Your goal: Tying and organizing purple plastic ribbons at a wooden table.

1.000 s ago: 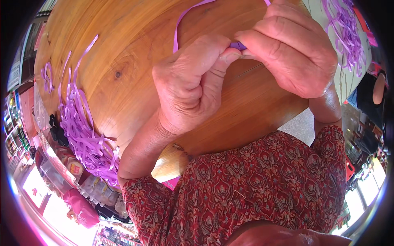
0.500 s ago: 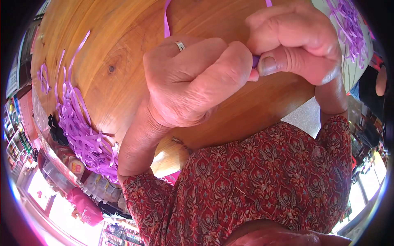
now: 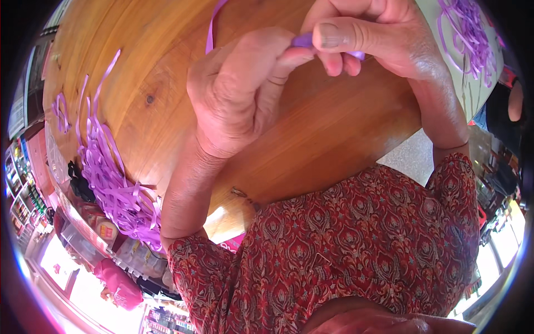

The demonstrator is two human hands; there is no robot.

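Observation:
Both my hands meet above the wooden table, pinching one purple ribbon (image 3: 303, 40) between them. My left hand (image 3: 236, 89) grips it with thumb and forefinger, and a length of the ribbon runs up past its far side to the top edge. My right hand (image 3: 378, 39) pinches the ribbon under its thumb, with a bit of purple showing below the fingers. Whether the ribbon is knotted or folded there is hidden by my fingers. On the left lies a heap of loose purple ribbons (image 3: 119, 195).
The round wooden table (image 3: 150, 139) fills the middle. One small ribbon loop (image 3: 60, 113) lies near its left edge. At the far right, another pile of purple ribbons (image 3: 470, 39) rests on a pale surface (image 3: 439, 55). A pink bag-like item (image 3: 119, 284) is beyond the table at lower left.
Both hands have moved up and slightly left, away from my body. My right fingers have turned, and more of the purple ribbon shows between the hands.

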